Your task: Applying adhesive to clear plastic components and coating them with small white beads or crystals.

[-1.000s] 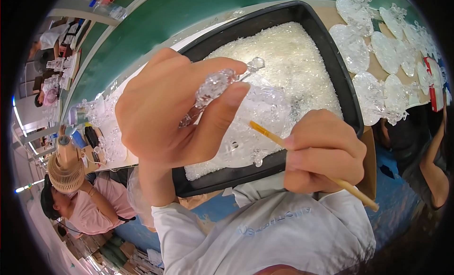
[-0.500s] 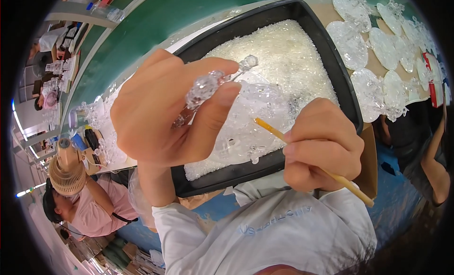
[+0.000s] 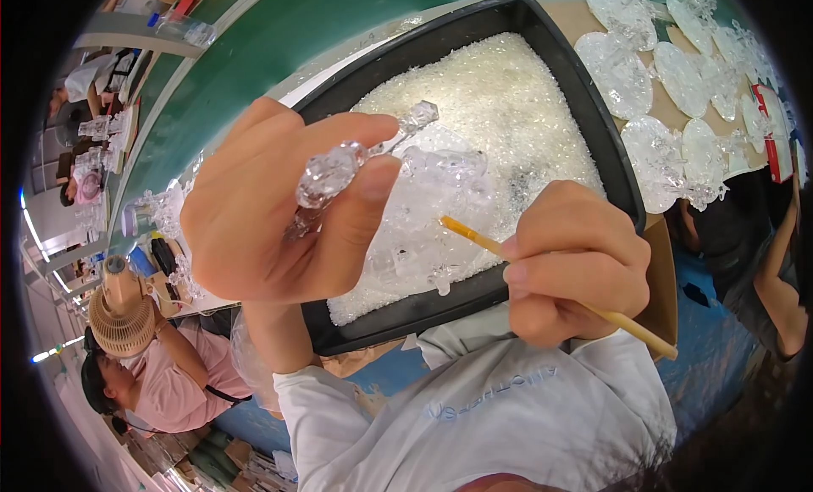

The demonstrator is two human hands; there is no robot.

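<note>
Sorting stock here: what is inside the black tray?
The black tray holds a bed of small clear beads. The left hand and its clear strung piece cover the near-left part.

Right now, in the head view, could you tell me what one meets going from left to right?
Small fan → left hand pinching a clear crystal piece → black tray of clear beads → right hand holding a thin wooden stick → clear oval pieces.

A tray (image 3: 593,111) of beads (image 3: 508,102) fills the upper centre. The left hand (image 3: 271,212) sits centre-left before it, pinching a beaded ornament (image 3: 339,166); the right hand (image 3: 576,268), centre-right, holds a stick (image 3: 631,324). Finished ornaments (image 3: 660,145) lie upper right; a fan (image 3: 123,318) stands lower left.
</note>
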